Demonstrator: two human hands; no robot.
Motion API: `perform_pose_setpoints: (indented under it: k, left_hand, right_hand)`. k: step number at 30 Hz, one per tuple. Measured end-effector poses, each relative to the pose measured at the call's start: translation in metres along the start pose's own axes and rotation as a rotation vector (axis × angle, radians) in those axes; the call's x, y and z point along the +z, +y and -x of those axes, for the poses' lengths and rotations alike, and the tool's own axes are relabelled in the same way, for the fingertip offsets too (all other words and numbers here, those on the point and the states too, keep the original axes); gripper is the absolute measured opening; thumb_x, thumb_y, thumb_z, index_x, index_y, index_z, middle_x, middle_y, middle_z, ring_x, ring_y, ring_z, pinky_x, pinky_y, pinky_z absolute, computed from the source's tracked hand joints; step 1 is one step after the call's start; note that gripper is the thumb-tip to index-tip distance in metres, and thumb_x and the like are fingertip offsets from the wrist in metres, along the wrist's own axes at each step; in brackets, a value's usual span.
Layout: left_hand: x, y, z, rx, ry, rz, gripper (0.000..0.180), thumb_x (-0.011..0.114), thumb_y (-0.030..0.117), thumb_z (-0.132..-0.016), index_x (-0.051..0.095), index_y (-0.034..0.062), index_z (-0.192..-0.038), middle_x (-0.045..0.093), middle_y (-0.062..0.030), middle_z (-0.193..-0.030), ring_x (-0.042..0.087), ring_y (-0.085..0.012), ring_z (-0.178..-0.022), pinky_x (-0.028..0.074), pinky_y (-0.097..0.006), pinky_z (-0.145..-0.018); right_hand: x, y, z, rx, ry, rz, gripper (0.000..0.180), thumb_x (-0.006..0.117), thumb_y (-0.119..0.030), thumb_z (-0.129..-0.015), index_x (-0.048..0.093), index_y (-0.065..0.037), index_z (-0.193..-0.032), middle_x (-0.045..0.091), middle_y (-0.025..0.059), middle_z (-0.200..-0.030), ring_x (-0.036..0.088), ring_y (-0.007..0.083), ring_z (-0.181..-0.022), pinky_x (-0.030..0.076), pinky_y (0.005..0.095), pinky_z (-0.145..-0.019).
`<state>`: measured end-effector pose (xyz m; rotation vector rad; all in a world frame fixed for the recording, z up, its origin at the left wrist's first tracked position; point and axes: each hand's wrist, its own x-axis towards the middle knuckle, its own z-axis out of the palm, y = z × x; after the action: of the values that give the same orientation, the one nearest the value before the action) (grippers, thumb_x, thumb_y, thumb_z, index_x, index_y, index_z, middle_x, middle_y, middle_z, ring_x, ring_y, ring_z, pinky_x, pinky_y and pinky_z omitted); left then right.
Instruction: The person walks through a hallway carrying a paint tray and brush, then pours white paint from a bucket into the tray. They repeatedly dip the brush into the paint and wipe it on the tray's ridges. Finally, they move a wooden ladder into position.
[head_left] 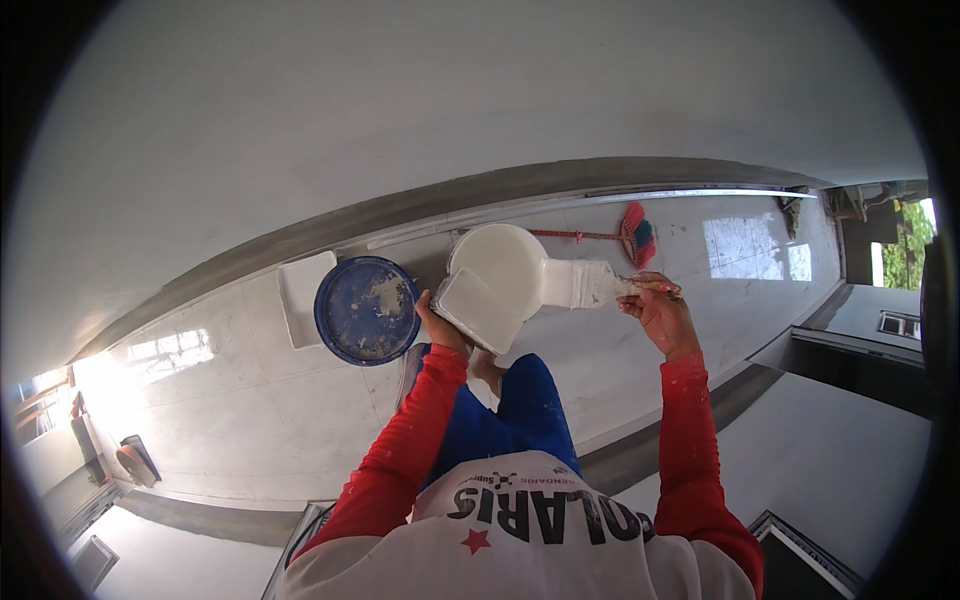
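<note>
My left hand (443,324) grips the edge of a squarish white container (478,308), thumb on its near side. Behind and partly under it is a round white bucket (500,250) with white paint-like stuff inside; where the two outlines meet is hard to make out. In my right hand (660,312) is a wide paintbrush (590,285), held by the handle with fingers closed. Its white-coated head points left, and its tip is at the right rim of the bucket.
Left of the bucket is a round blue lid or bucket top (367,310) with dried smears, overlapping a white tray (300,300). A red broom (637,235) lies on the tiled floor beyond my right hand. A pale wall (480,90) rises ahead.
</note>
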<state>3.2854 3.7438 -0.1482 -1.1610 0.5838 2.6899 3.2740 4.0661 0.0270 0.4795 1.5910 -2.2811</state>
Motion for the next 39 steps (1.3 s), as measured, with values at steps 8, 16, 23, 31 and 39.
perform_pose_setpoints:
  k: [8, 16, 23, 31, 39]
  left_hand:
    - [0.098, 0.012, 0.072, -0.005, -0.164, 0.134, 0.061, 0.041, 0.057, -0.085, 0.060, 0.0065, -0.114, 0.062, -0.0093, -0.111, 0.057, -0.0264, -0.103, 0.043, -0.037, -0.092]
    - [0.125, 0.043, 0.113, 0.140, -0.282, 0.275, 0.046, 0.043, 0.046, -0.091, 0.057, 0.0076, -0.111, 0.060, -0.0041, -0.107, 0.057, -0.0206, -0.099, 0.043, -0.035, -0.090]
    - [0.135, 0.059, 0.133, 0.286, -0.368, 0.249, 0.047, 0.040, 0.047, -0.092, 0.056, 0.0059, -0.109, 0.060, -0.0053, -0.104, 0.057, -0.0207, -0.098, 0.044, -0.036, -0.089]
    - [0.127, 0.065, 0.135, 0.340, -0.362, 0.197, 0.049, 0.036, 0.047, -0.093, 0.054, 0.0053, -0.112, 0.061, -0.0076, -0.105, 0.058, -0.0230, -0.100, 0.045, -0.038, -0.090]
    - [0.137, 0.066, 0.146, 0.333, -0.357, 0.181, 0.043, 0.035, 0.039, -0.093, 0.056, 0.0053, -0.108, 0.060, -0.0058, -0.101, 0.058, -0.0202, -0.095, 0.046, -0.036, -0.087]
  right_hand:
    - [0.143, -0.070, 0.091, -0.285, 0.085, 0.558, 0.023, 0.067, -0.005, -0.081, 0.066, 0.000, -0.104, 0.067, 0.0100, -0.097, 0.064, 0.0162, -0.084, 0.052, 0.0271, -0.072]
    - [0.235, -0.061, 0.137, -0.646, 0.098, 0.959, 0.023, 0.068, -0.002, -0.078, 0.066, -0.001, -0.102, 0.068, 0.0100, -0.093, 0.064, 0.0135, -0.080, 0.050, 0.0249, -0.071]
    - [0.263, -0.050, 0.160, -0.830, 0.108, 1.092, 0.025, 0.068, 0.002, -0.076, 0.065, -0.001, -0.101, 0.068, 0.0142, -0.097, 0.067, 0.0244, -0.085, 0.052, 0.0298, -0.074]
    - [0.277, -0.043, 0.177, -0.828, 0.146, 1.105, 0.025, 0.069, 0.002, -0.076, 0.065, -0.001, -0.101, 0.068, 0.0146, -0.096, 0.068, 0.0247, -0.083, 0.053, 0.0299, -0.072]
    - [0.278, -0.042, 0.201, -0.899, 0.186, 1.136, 0.027, 0.070, 0.004, -0.074, 0.066, -0.001, -0.100, 0.068, 0.0146, -0.095, 0.068, 0.0245, -0.082, 0.053, 0.0294, -0.071]
